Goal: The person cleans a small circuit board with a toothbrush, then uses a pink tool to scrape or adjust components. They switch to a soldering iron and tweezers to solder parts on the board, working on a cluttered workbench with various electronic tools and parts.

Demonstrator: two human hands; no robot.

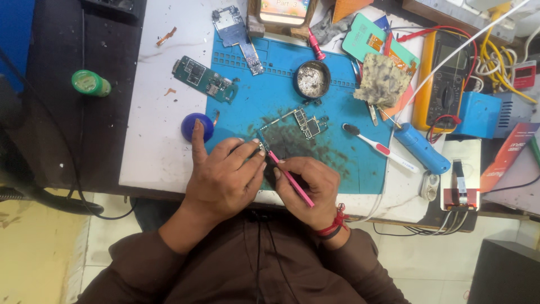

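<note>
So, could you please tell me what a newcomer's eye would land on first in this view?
Probably the blue work mat in the middle of the white bench, smeared with dark grime around a small circuit board. Just below it, the left hand steadies a tiny part while the right hand holds a pink tool to it. A yellow multimeter stands out at right.

phone screen (284, 8) top centre | red package (509, 155) right edge

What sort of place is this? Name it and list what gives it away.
Most likely a phone or small-electronics repair bench. Bare circuit boards lie on a blue work mat, a yellow multimeter sits at the far right, and the right hand holds a thin pink tool against a small part pinched by the left hand.
</note>
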